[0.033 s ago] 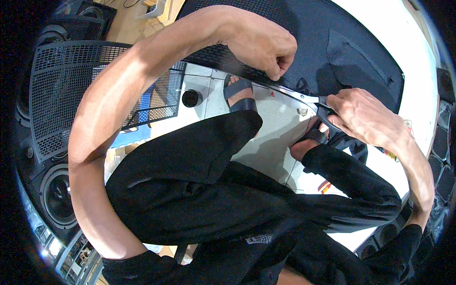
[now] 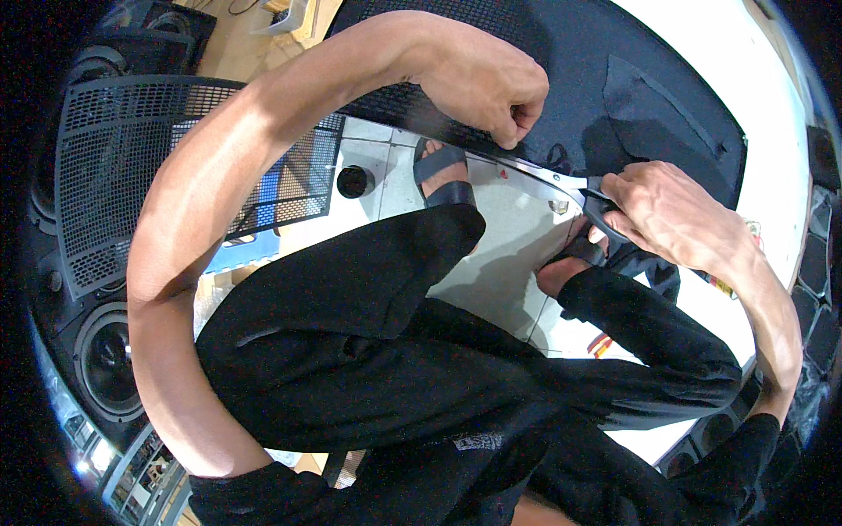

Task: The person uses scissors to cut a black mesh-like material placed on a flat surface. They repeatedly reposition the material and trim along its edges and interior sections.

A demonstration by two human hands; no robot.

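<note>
Across the far side of the view lies a large panel covered in black cloth (image 2: 570, 88), with mesh showing at its left part. My left hand (image 2: 491, 88) reaches over it, fingers curled and pinched at the cloth near the panel's front edge; the fingertips are partly hidden. In my right hand (image 2: 662, 210) is a pair of scissors (image 2: 570, 182) with dark handles. Their metal blades point left along that front edge, just below my left fingertips. A loose flap of dark cloth (image 2: 653, 105) rests on the panel's right part.
A perforated black metal grille (image 2: 105, 175) leans at the left, beside several speakers (image 2: 110, 359). On the tiled floor (image 2: 491, 237) sits a round black object (image 2: 354, 181), near my sandalled foot (image 2: 443, 171). My bent legs (image 2: 351, 324) fill the middle. A clear container (image 2: 285, 16) stands far left.
</note>
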